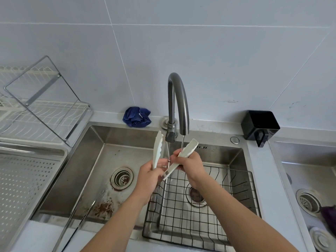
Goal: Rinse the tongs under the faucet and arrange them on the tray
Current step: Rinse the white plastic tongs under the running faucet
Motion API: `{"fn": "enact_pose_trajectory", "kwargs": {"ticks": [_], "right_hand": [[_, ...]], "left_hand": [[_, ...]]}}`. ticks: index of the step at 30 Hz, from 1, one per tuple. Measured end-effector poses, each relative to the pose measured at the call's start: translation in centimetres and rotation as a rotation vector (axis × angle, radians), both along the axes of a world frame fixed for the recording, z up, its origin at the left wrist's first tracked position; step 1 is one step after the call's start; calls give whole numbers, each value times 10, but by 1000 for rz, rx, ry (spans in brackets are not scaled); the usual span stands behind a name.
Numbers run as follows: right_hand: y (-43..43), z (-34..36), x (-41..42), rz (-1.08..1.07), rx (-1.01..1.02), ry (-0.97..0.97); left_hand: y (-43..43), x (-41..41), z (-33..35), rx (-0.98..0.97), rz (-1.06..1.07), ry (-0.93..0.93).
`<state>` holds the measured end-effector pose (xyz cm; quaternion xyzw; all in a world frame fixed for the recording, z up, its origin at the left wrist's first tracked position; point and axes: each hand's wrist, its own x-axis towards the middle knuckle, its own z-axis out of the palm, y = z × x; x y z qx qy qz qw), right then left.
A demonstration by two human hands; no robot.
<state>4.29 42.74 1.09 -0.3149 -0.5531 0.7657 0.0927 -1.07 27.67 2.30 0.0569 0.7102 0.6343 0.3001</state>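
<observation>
Both hands hold the white tongs [157, 148] over the sink [101, 157], under the faucet [177, 99]. The left hand [147, 176] curls round them low down, near where the two arms join. The right hand [190, 165] pinches the other arm, and water runs on it. They look light, stiff and springy. Wet plastic is slippery, so hold near the joined end. The tray [27, 179] sits on the left.

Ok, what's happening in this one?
A person is rinsing white tongs over the sink. The left hand grips one arm near the hinge and the right hand holds the other, with the tongs spread open under the faucet. The water stream lands on the right-hand arm. The perforated tray sits at the left; the tongs are not on it yet.
</observation>
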Motion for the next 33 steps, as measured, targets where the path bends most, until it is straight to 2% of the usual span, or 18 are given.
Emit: {"fn": "enact_pose_trajectory", "kwargs": {"ticks": [4,6,10,18,23,28,33], "right_hand": [[-5,1,-2,-106,5,-36],[-14,-3,2,-49,-24,-21],[-19,-8,6,50,92,-66],[-2,-2,-4,-224,283,-153],[7,-7,1,-138,229,-132],[15,-8,1,-189,194,-103],[5,-4,0,-171,-51,31]], "left_hand": [[4,8,2,1,-21,25],[6,9,1,-30,-15,61],[1,7,-4,-84,54,101],[-3,19,-7,-104,4,188],[-3,27,-5,-121,-4,120],[-2,30,-5,-86,13,34],[-5,29,-11,-108,44,12]]}}
